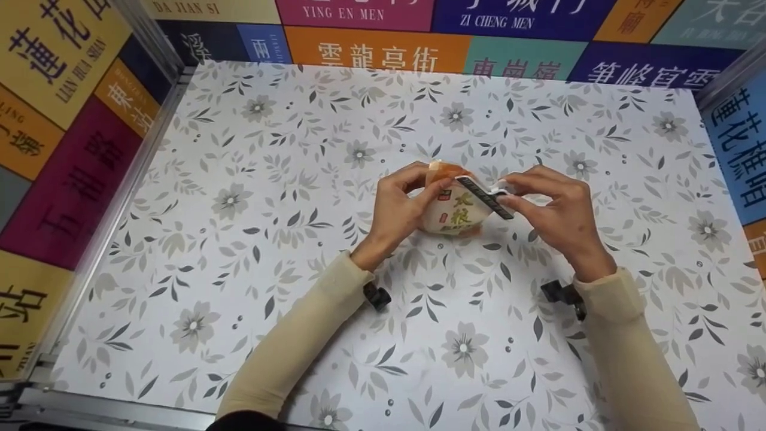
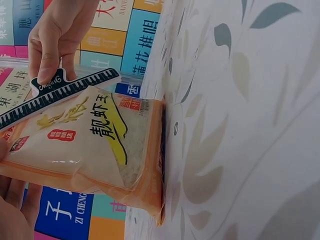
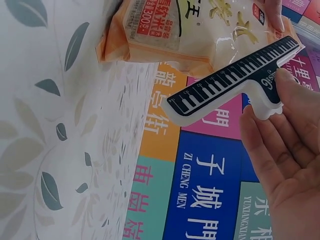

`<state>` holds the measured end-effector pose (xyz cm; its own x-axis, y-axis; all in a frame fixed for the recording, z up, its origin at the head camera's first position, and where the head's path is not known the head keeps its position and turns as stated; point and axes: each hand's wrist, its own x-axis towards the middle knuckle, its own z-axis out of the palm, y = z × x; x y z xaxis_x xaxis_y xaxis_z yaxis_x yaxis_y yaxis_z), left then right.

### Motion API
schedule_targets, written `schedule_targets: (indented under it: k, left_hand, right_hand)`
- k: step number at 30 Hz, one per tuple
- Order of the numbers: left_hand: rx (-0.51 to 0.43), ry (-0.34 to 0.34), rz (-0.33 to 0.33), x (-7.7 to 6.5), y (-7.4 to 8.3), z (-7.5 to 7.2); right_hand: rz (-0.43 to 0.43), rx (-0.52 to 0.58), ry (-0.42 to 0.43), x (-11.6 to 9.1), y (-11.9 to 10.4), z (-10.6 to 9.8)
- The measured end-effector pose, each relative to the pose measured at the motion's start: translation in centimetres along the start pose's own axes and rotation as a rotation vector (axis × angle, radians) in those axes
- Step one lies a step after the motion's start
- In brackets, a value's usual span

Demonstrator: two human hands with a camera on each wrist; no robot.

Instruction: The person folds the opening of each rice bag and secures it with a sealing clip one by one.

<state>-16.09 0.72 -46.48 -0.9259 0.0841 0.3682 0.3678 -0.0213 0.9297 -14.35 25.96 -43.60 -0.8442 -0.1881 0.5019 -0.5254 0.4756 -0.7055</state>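
Observation:
A small orange-edged bag of rice [image 1: 455, 212] stands on the patterned table, its lower edge down on the surface in the left wrist view. My left hand [image 1: 398, 206] grips the bag's upper left part, thumb on the front face. Between thumb and fingers, my right hand [image 1: 556, 206] pinches the tab of a bag clip [image 1: 483, 196] with a piano-key pattern. The long bar of the clip [image 2: 75, 92] slants along the bag's side edge and overlaps it. In the right wrist view, the free end of the clip [image 3: 230, 77] sticks out past the bag [image 3: 200, 35].
White floral paper covers the table [image 1: 287, 197]. Colourful panels with printed characters [image 1: 377, 54] stand along the back and both sides. A small black wrist camera [image 1: 377, 296] sits at the left cuff, another black camera [image 1: 564, 296] at the right.

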Motion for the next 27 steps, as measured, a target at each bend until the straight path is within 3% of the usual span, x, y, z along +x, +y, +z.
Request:
schedule_targets:
  k: [15,27]
  left_hand:
    - [0.009,0.011,-0.027,0.01,0.15,0.03]
    - [-0.003,0.012,-0.001,0.01,0.03,0.14]
  right_hand:
    - [-0.026,0.038,0.036,0.61,-0.68,0.63]
    - [-0.04,0.03,0.034,0.93,-0.97,0.61]
